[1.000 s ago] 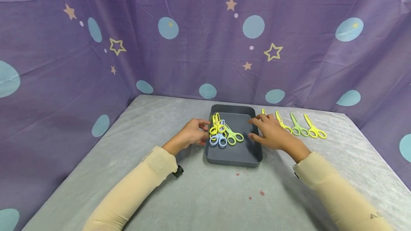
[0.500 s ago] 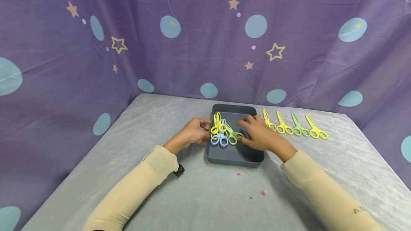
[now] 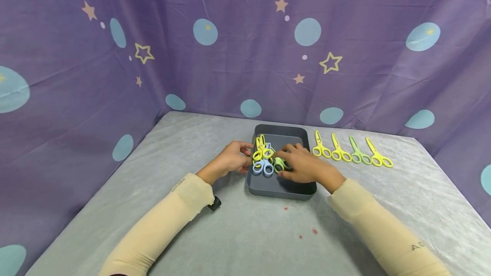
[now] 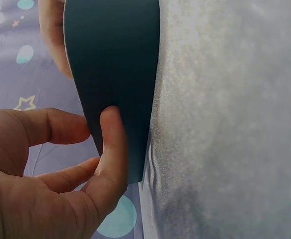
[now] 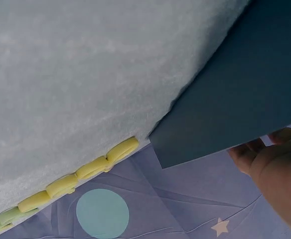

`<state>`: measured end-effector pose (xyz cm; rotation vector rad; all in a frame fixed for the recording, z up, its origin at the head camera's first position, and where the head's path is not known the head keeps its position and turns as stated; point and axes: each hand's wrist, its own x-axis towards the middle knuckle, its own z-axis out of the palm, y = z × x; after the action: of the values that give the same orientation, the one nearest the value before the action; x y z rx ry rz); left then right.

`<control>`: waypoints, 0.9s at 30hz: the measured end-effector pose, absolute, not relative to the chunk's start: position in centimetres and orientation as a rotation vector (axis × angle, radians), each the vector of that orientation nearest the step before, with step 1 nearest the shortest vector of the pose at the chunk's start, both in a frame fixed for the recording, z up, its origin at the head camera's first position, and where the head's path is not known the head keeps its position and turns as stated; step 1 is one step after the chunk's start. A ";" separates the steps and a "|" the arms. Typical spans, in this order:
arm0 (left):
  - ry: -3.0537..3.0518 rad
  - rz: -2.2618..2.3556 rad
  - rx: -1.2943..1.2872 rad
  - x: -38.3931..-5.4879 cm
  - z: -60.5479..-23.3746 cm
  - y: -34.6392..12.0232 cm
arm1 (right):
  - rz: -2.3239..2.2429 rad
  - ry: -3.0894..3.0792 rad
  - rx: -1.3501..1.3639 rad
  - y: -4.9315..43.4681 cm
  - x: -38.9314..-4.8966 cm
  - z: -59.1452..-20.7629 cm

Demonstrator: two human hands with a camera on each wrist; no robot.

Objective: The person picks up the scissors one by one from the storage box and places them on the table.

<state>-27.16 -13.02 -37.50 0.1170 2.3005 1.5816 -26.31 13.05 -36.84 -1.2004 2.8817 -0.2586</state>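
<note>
A dark grey rectangular tray (image 3: 281, 193) holds yellow scissors (image 3: 262, 142), light blue scissors (image 3: 258, 169) and green scissors (image 3: 278, 168), bunched at its left side. My left hand (image 3: 232, 157) is at the tray's left wall; in the left wrist view one fingertip presses the outer face while other fingers meet the rim. Reaching in over the right wall, my right hand (image 3: 301, 165) has thumb and fingers spread around the green scissors' handles, partly covering them. In the right wrist view the tray wall hides the fingertips of my right hand (image 5: 280, 174).
Several scissors lie in a row on the grey tabletop (image 3: 230, 233) right of the tray, including yellow scissors (image 3: 339, 152) and green scissors (image 3: 359, 155). A purple patterned curtain (image 3: 238, 54) stands behind the table and along its sides. Small red marks dot the cloth in front.
My right hand has moved left from the tray's right side to the green scissors, uncovering the leftmost scissors of the row. My left hand stays at the tray's left wall.
</note>
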 end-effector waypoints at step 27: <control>2.306 1.590 0.123 -27.0 -37.4 -13.0 | -0.188 2.853 -1.062 11.8 -26.8 -37.4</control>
<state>-26.98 -13.01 -37.44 0.1231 2.3057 1.5898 -26.78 11.82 -37.43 -1.0624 2.8534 -0.1884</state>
